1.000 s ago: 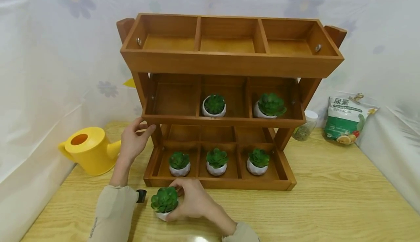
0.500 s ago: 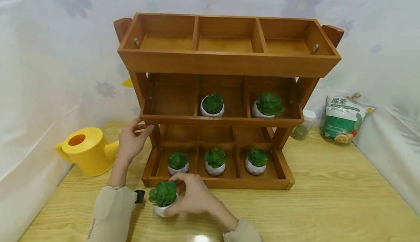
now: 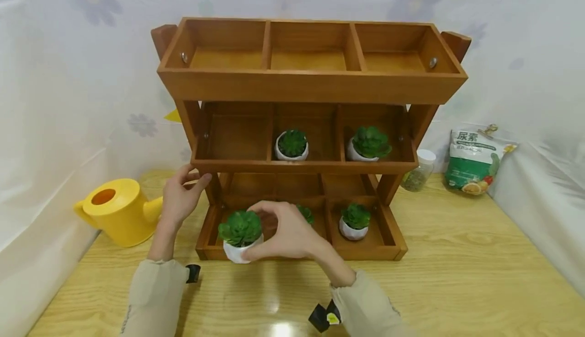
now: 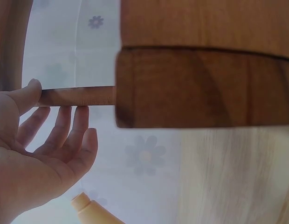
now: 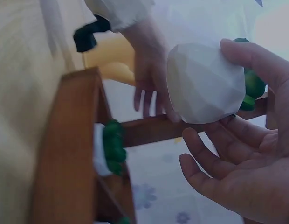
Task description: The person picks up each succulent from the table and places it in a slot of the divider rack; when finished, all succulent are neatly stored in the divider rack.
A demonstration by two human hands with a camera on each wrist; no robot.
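My right hand [image 3: 288, 233] holds a potted succulent [image 3: 239, 229] by its white faceted pot, raised in front of the bottom tier of a wooden plant shelf [image 3: 311, 87]. In the right wrist view the thumb and fingers grip the white pot [image 5: 205, 84], which is tilted on its side in that image. At the shelf's left side, my left hand [image 3: 183, 195] pinches a thin wooden part [image 4: 79, 96] between thumb and fingertips. Succulents stand in the middle tier's centre [image 3: 292, 145] and right [image 3: 369, 144] compartments. On the bottom tier, one [image 3: 354, 222] sits at right; another [image 3: 304, 214] is mostly hidden behind my right hand.
A yellow watering can [image 3: 116, 212] stands left of the shelf. On the right are a lidded jar [image 3: 419, 171] and a green and white bag [image 3: 477, 162] with a clip. The wood-grain table [image 3: 461, 261] extends right; a patterned white sheet [image 3: 59, 73] hangs behind.
My right hand has lifted the potted succulent off the table, up and slightly right toward the bottom tier. The left hand stays at the shelf's side. The view has shifted slightly.
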